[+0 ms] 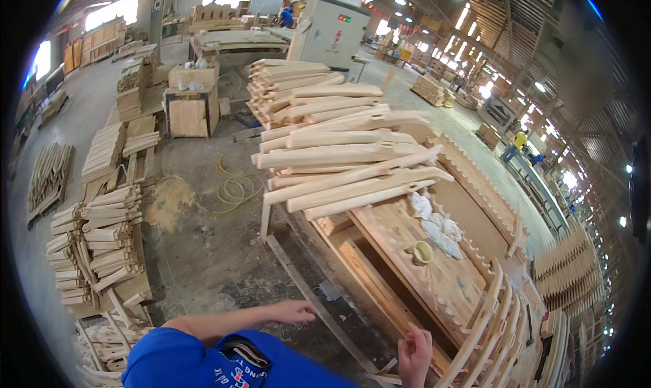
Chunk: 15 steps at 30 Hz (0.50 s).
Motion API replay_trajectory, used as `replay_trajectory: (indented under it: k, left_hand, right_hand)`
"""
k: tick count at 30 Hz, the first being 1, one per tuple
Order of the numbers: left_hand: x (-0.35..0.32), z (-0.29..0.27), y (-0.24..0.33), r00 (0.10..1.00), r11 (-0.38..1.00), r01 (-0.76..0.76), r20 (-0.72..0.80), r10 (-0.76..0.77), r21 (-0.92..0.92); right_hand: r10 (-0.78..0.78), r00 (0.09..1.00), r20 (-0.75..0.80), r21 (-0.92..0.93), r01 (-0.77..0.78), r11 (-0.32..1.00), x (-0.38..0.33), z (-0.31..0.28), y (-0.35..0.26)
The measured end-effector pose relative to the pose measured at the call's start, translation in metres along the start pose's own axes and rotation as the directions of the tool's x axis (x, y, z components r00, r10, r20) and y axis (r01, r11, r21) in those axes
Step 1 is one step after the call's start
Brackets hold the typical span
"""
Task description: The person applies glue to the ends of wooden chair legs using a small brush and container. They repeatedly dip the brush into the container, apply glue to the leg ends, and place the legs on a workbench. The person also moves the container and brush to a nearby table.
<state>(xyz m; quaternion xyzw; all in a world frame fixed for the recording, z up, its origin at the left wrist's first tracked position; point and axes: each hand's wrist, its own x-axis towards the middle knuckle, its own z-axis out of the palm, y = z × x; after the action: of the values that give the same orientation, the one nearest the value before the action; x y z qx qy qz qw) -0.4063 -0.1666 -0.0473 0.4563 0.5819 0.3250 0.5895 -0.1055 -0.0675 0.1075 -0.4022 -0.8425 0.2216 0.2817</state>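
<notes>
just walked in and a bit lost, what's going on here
A person in a blue shirt is beside a pale wooden workbench, holding nothing visible: left hand over the grey floor, right hand near the workbench's edge. Long, pale, shaped wooden pieces lie stacked at its far end; crumpled white material rests nearer.

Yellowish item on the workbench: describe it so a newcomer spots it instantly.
Find the wooden workbench right of centre, below the stacked pale wooden pieces in the picture. On its top lies a crumpled white bundle; the yellowish item sits just below it in view. Rounded and hollow-looking, it stands out from the soft white bundle.
</notes>
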Motion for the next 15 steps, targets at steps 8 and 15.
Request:
replay_trajectory:
  k: [8,15]
  left_hand:
    - [-0.120,-0.149,-0.047,0.812,0.882,-0.100,-0.550,-0.195,-0.460]
    - [-0.147,-0.207,-0.008,0.757,0.810,-0.326,-0.648,-0.086,-0.488]
  right_hand:
    - [-0.062,0.986,0.154,0.423,-0.009,0.906,0.091,0.096,-0.081]
    - [-0.351,0.905,0.241,0.258,0.289,0.922,0.192,0.124,-0.125]
